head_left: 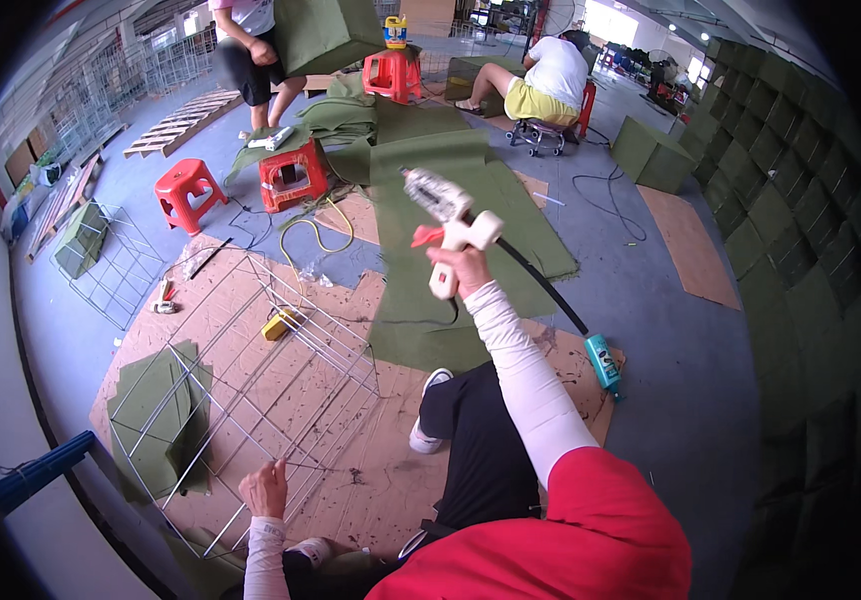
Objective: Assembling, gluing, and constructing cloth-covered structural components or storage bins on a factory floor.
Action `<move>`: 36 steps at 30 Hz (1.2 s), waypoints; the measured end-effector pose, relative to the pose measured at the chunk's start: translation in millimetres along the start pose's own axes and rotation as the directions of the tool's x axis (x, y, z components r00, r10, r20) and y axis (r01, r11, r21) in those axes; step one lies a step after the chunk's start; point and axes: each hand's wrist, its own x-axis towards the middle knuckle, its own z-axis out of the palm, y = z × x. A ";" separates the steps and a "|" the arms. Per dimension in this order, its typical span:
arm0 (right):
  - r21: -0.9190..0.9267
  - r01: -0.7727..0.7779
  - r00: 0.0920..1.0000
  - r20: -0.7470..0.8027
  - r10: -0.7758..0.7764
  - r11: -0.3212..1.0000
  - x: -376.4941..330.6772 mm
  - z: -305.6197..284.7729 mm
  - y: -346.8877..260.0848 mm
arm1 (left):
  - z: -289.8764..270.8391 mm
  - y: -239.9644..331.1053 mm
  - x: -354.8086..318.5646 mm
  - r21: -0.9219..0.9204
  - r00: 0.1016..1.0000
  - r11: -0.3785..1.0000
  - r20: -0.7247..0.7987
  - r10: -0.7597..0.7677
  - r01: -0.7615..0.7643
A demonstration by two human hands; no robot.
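Workshop floor [681, 440], cardboard [371, 500] beneath a wire frame [323, 352]. I've got the right hand [469, 268] wrapped round a pale glue gun [461, 234], raised in view before a green sheet [516, 225]. Gun's probably light, rigid, maybe hot-tipped: handle only. Left hand [265, 489] half-curled at the frame's near side; can't tell if gripping. Frame looks stiff, lightish; take outer rods.

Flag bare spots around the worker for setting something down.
Grey floor right of the teal bottle, bordered by the stacked green boxes, looks bare; so does the brown board beyond it, beside the single green box. Crowded: the cardboard at left, with the wire frame, green sheets, yellow block and left hand.
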 end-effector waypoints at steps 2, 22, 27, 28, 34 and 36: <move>-0.145 -0.150 0.980 0.111 0.167 0.978 -5.8 7.9 6.0 | 1.2 3.3 -7.5 0.029 0.997 0.999 0.075 -0.034 0.032; -0.035 -0.705 0.604 0.493 0.626 0.709 -34.2 21.9 30.9 | -0.9 10.5 14.1 -0.030 0.990 0.992 0.068 -0.121 0.124; -0.052 -0.755 0.511 0.578 0.637 0.653 -44.8 34.6 31.0 | -7.0 18.5 9.2 -0.146 0.981 0.976 0.135 -0.141 0.161; -0.059 -0.757 0.493 0.603 0.628 0.651 -48.1 36.8 31.2 | -7.6 18.4 8.5 -0.137 0.981 0.978 0.129 -0.142 0.159; -0.152 -0.748 0.450 0.598 0.663 0.646 -60.8 43.1 29.1 | 0.8 9.5 5.8 -0.173 0.981 0.971 0.133 -0.142 0.164; -0.163 -0.742 0.463 0.577 0.673 0.650 -66.6 41.3 26.3 | 4.7 6.4 4.8 -0.141 0.985 0.981 0.126 -0.118 0.135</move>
